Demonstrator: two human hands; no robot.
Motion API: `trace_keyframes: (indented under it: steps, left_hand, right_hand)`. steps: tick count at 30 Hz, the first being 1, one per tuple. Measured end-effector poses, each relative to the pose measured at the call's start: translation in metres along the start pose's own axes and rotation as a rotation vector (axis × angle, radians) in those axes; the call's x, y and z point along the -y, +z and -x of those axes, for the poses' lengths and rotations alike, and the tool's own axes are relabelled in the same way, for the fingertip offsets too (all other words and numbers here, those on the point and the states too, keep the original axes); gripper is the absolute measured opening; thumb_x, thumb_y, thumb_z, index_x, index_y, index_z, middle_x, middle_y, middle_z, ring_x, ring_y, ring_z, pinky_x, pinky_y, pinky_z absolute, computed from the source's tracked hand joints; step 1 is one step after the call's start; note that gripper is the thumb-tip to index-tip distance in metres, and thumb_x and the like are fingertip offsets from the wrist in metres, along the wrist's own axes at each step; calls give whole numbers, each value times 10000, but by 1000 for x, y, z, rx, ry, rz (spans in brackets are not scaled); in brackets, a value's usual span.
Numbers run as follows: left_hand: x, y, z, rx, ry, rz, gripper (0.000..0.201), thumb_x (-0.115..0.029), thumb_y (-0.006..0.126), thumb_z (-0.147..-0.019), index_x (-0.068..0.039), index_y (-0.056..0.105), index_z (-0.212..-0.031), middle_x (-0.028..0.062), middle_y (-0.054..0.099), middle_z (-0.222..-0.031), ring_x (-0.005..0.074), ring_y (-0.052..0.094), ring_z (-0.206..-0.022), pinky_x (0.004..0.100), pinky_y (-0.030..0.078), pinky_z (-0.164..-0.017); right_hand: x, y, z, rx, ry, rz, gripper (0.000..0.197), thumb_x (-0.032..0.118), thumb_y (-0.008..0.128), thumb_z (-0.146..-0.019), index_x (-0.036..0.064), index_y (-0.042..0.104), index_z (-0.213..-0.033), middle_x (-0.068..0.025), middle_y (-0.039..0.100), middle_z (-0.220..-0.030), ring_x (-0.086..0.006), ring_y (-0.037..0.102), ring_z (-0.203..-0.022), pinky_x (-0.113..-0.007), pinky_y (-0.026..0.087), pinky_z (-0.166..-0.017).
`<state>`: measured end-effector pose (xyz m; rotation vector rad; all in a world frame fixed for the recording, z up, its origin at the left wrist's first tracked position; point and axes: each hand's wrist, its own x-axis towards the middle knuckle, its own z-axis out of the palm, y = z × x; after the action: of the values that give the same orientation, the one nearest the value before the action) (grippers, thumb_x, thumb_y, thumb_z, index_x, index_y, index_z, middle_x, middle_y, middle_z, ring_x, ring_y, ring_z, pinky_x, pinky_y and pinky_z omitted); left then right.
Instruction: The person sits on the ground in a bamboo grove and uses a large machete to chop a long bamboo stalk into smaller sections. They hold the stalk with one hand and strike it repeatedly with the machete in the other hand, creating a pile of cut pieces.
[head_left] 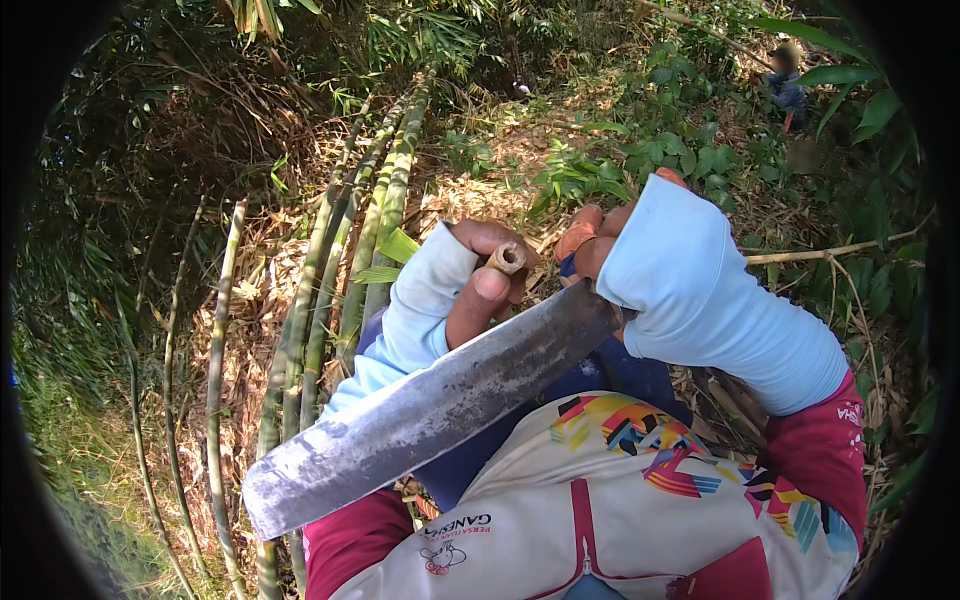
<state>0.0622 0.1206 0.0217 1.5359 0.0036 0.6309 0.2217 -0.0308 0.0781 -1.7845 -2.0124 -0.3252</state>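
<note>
My left hand (478, 290) is closed round a short hollow stick (509, 257), pale brown, its open round end facing up between thumb and fingers. My right hand (598, 235) grips a machete (430, 405) by the handle, which is mostly hidden by the hand and the light blue sleeve. The broad, dark grey, stained blade slants down to the left across my body, passing below my left hand and over my left forearm. Light blue sleeves cover both wrists.
Several long green bamboo poles (385, 200) lean at the left, with thinner stems (222, 350) beside them. Dry leaves (490, 195) cover the ground. A thin branch (830, 250) sticks out at the right. Another person (787, 90) is among the plants at the far right.
</note>
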Motion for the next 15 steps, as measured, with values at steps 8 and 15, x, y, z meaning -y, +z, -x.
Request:
trace_keyframes:
  steps: [8, 15]
  left_hand:
    - [3, -29, -15, 318, -159, 79, 381, -355, 612, -905, 17, 612, -990, 61, 637, -887, 106, 581, -804, 248, 468, -695]
    - [20, -33, -13, 286, 3, 220, 225, -217, 659, -846, -1, 644, -902, 67, 652, -861, 118, 593, -752, 261, 471, -648]
  right_hand:
    - [-3, 11, -10, -147, -81, 42, 320, 138, 707, -425, 104, 632, -735, -56, 557, -629, -287, 541, -587, -392, 415, -579]
    - [-6, 20, -14, -162, -146, 58, 321, 153, 680, -413, 119, 622, -727, -41, 532, -612, -271, 522, -565, -382, 401, -557]
